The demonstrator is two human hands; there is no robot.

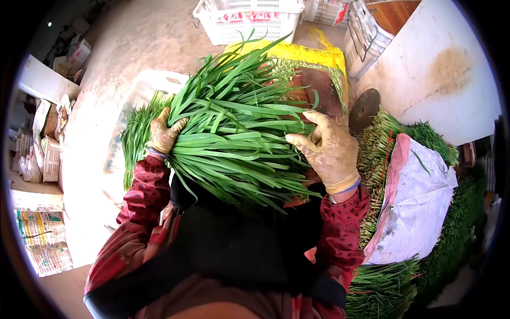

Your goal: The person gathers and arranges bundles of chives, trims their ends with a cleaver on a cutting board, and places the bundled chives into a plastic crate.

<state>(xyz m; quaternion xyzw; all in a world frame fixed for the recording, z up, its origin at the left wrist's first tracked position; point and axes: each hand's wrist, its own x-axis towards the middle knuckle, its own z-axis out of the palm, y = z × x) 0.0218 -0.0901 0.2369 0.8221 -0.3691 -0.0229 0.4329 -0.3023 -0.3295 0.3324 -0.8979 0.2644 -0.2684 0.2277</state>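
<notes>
Floor [138, 37]: stretches away at the upper left, pale and brownish.
White panel [425, 80]: stands at the upper right, marked with a rust-brown stain.
Stacked bundles [374, 157]: lie along the right side, showing pale stems, green tops and orange-red ties.
Green leaves [239, 127]: fan out loosely at the centre of the view, narrow at the left end and splayed wide toward the right.
White sheet [414, 196]: drapes over part of the stacked bundles, edged in pink.
Far crate [255, 24]: sits beyond the leaves, white and slotted, printed in red.
Yellow sack [297, 51]: lies between the leaves and the far crate, partly hidden.
Right hand [326, 146]: wears a soiled tan glove; curves thumb and forefinger with tips apart, at the right edge of the leaves; cannot tell whether touching any.
Left hand [166, 132]: wears a matching glove; closes around the gathered left end of the leaves, thumb on top.
Dark disc [365, 110]: stands beside the panel.
Wrist band [348, 187]: circles the right glove's cuff, bluish purple.
</notes>
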